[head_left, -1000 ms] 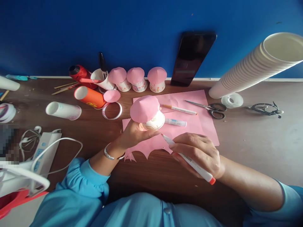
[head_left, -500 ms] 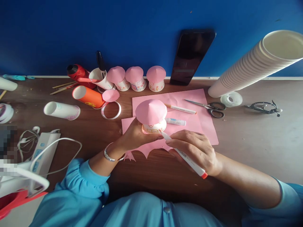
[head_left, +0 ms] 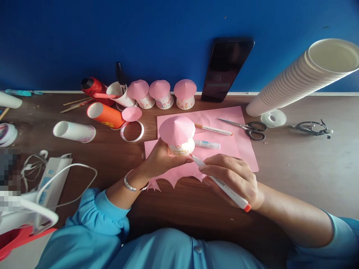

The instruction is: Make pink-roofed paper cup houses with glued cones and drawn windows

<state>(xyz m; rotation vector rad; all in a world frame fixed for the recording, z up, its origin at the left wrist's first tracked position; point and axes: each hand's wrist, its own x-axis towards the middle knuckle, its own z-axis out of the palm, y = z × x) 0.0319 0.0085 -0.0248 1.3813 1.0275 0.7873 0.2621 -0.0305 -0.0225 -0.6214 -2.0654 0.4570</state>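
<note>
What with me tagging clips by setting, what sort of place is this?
Probably a craft desk, though whether at home or elsewhere I can't tell: scissors lie partly on cut pink paper, and the left hand holds a pink-topped cup.

left hand (head_left: 162, 158) partly hidden behind pink-roofed cup (head_left: 176, 131), white cylinder (head_left: 10, 100) cut by left edge, print on held marker (head_left: 229, 192) unreadable

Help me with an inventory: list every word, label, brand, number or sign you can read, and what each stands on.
None can be read for certain.
Orange cup: yellow script, too blurred.
Marker in right hand: dark print, too small.
White tube: blue label, too small.
Ring: pinkish print, too small.
Lying white cup: pink print, too small.
Other marker: print too small.
</note>
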